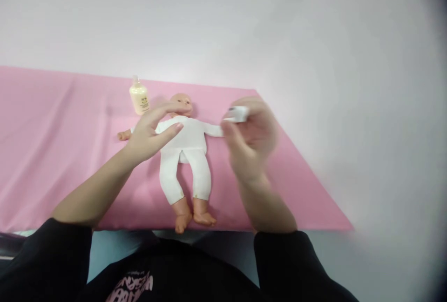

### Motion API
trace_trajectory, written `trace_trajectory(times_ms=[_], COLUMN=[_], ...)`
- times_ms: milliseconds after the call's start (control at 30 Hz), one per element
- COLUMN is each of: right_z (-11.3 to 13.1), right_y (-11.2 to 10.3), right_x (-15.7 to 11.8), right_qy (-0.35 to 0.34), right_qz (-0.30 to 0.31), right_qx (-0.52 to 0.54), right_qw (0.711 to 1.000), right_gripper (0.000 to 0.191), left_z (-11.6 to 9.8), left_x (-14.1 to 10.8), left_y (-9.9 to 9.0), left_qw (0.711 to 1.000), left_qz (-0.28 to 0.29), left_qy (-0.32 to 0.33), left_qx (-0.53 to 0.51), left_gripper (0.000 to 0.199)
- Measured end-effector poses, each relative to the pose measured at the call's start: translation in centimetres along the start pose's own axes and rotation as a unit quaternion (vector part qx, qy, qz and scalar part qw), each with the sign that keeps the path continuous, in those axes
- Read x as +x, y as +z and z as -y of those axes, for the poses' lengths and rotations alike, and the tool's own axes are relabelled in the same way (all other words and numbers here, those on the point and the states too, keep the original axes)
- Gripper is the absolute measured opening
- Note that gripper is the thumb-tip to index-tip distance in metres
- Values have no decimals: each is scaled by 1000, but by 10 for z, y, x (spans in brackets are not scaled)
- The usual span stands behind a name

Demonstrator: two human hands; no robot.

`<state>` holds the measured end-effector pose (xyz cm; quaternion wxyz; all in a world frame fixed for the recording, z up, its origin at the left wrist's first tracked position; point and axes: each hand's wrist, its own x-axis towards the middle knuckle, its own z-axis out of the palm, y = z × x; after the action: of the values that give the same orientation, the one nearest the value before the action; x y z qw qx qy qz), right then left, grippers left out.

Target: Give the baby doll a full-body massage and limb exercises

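Observation:
A baby doll [190,135] with a white cloth body lies on its back, feet toward me. My left hand [149,132] is above its chest and one shoulder, fingers stretched out and thumb apart, holding nothing. Part of the doll's face and neck is behind those fingers. My right hand [252,137], smeared by motion, is raised beside the doll's outstretched arm. Its fingers are closed on a small white object [237,114] with a dark mark on one end; its kind is too blurred to make out. The hand hides the end of the doll's arm.
A pump bottle [139,98] of pale yellow liquid stands beyond my left hand, beside the doll's head. Under everything lies a pink cloth [87,153] with soft creases, its right edge slanting down toward me. Pale floor or wall surface [331,83] extends beyond it.

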<state>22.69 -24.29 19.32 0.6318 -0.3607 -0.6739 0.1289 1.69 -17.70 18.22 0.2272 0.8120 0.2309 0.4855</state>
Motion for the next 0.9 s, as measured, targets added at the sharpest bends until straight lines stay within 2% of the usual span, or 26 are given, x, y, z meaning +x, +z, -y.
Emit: trace_trajectory(times_ms=[67, 167, 267, 367, 467, 600, 700, 900], right_z=[-3, -1, 6, 15, 21, 22, 21, 24], right_y=[16, 32, 35, 31, 28, 27, 28, 29], right_x=[-2, -7, -12, -15, -17, -15, -14, -17], right_qy=[-36, -42, -13, 37, 99, 143, 167, 182], right_qz=[20, 81, 118, 167, 233, 316, 329, 330], right_qx=[28, 70, 113, 163, 221, 317, 349, 355], right_qw=[999, 993, 986, 972, 942, 883, 862, 855], right_gripper=[28, 23, 24, 25, 24, 21, 22, 28], left_z=[-23, -42, -51, -58, -63, -66, -65, -64], left_x=[-4, -9, -10, -7, -5, -6, -4, -2], left_y=[-10, -17, -22, -31, -40, -45, -45, -47], left_qw=[999, 998, 998, 994, 986, 980, 974, 963], left_qz=[-21, -23, 16, 92, 149, 186, 208, 239], left_qy=[29, 57, 56, 44, 33, 18, 17, 21], left_qx=[11, 6, -24, -51, -62, -65, -83, -122], left_gripper=[37, 41, 41, 34, 31, 23, 15, 11])
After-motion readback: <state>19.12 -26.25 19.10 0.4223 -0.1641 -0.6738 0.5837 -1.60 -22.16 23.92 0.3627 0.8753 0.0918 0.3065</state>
